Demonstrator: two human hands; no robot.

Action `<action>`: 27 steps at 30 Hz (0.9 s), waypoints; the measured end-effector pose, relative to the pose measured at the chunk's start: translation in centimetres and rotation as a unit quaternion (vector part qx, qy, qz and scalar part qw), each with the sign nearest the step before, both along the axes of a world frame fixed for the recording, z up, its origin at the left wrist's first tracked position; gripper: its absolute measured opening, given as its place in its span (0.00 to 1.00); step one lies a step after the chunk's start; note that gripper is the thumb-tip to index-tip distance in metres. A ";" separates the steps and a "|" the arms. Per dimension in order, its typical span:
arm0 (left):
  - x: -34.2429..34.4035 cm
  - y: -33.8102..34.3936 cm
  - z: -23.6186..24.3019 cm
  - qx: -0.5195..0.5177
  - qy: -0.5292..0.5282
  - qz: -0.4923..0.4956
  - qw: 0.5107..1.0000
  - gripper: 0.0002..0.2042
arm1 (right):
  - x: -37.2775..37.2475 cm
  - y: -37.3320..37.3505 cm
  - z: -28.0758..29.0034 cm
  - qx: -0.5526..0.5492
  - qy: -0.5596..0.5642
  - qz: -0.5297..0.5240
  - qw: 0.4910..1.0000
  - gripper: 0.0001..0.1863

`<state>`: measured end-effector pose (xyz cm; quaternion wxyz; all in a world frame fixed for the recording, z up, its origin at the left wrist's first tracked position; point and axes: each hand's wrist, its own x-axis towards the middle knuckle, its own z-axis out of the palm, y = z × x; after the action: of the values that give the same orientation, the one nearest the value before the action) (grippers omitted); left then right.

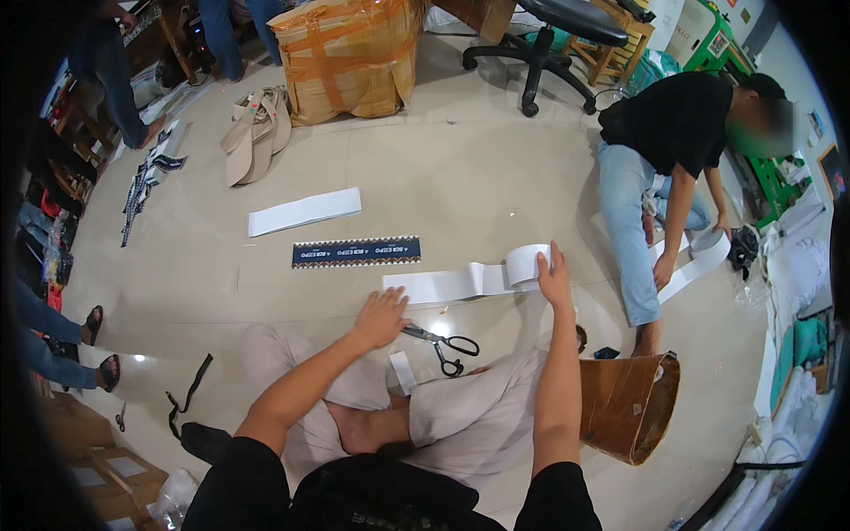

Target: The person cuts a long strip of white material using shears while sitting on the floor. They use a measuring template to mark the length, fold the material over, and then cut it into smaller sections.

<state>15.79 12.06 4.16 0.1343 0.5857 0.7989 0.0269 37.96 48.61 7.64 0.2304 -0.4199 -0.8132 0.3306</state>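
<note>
White, long, partly unrolled strip (434,286), coil (522,265) gripped by my right fingers (556,257), left end under my outstretched left fingers (395,297)

On the floor (478,186), before the crossed legs: paper strip (434,287), left hand (381,317) at its left end, paper roll (529,265) at its right, right hand (555,276) against the roll's right side. Just beyond, leftward, printed band (357,252); behind that, paper length (305,212); farther back, sandals (252,146) left of carton (350,62). On the strip's near side, scissors (432,336), right of left hand; just left of their handles, paper scrap (403,372). Beside the right knee, cardboard bin (620,403). Well off to the right, co-worker (668,124).
</note>
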 end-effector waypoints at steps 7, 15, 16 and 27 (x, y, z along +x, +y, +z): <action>-5.4 -8.0 2.1 -0.046 -0.011 0.053 0.997 0.27 | -0.9 0.3 -0.4 0.023 -0.103 -0.051 0.993 0.34; -3.7 -6.0 2.1 -0.070 0.110 0.053 0.990 0.28 | -2.5 -3.1 2.0 0.076 -0.220 -0.054 0.971 0.41; -3.4 -6.0 1.5 -0.037 0.075 0.044 0.996 0.28 | -3.2 -4.2 2.7 0.078 -0.232 -0.052 0.968 0.42; -6.1 -7.8 0.7 -0.066 -0.011 0.042 0.997 0.30 | 3.8 5.7 -1.0 0.100 -0.114 -0.111 0.982 0.45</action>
<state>9.66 4.29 4.82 0.1801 0.5414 0.8212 -0.0135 41.76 54.30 6.67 0.2122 -0.5177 -0.8113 0.1695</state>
